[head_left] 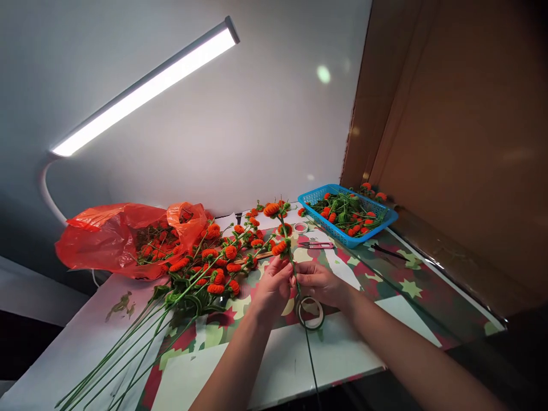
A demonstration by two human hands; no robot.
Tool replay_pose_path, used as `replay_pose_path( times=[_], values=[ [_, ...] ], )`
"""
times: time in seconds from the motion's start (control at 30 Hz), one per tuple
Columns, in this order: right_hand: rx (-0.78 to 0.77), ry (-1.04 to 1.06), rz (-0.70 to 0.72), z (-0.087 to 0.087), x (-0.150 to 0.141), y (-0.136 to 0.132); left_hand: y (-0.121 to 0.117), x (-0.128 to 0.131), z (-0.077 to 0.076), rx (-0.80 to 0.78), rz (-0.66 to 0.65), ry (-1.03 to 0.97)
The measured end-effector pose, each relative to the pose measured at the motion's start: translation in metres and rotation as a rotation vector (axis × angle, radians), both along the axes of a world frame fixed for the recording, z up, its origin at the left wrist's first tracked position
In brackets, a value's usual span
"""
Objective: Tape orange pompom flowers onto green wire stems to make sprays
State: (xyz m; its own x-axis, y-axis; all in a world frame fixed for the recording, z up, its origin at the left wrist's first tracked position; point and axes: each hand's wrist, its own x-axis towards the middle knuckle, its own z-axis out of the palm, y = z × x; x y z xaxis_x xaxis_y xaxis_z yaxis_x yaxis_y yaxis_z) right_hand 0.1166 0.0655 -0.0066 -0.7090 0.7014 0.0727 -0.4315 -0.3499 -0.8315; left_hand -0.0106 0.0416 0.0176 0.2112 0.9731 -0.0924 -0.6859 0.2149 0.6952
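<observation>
My left hand is closed around a long green flower stem with fuzzy orange pumpkin-like heads at its top. Beside it, my right hand pinches the same stem just below the lowest head. Under my fingers hangs a roll of dark green floral tape, close against the stem; whether its loose end is wrapped there is hidden by the fingers. To the left lies a heap of finished-looking orange flower stems, their long green wires stretching to the front left.
A red plastic bag of orange pieces sits at the left. A blue basket with green and orange parts stands at the back right. Pink thread snips, a white tape roll and black tweezers lie nearby. A lamp hangs overhead.
</observation>
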Motion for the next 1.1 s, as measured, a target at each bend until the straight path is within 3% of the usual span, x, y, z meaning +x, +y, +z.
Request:
replay_pose_path(
  times=[0.27, 0.8, 1.1],
  values=[
    [-0.009, 0.000, -0.013, -0.001, 0.001, 0.001, 0.000, -0.004, 0.005, -0.042, -0.063, 0.030],
    [0.010, -0.017, -0.018, 0.000, 0.002, 0.003, 0.006, 0.005, -0.008, -0.019, 0.163, 0.017],
    [0.050, -0.070, -0.018, -0.001, 0.001, 0.002, 0.001, 0.004, -0.002, -0.012, 0.106, 0.004]
  ],
)
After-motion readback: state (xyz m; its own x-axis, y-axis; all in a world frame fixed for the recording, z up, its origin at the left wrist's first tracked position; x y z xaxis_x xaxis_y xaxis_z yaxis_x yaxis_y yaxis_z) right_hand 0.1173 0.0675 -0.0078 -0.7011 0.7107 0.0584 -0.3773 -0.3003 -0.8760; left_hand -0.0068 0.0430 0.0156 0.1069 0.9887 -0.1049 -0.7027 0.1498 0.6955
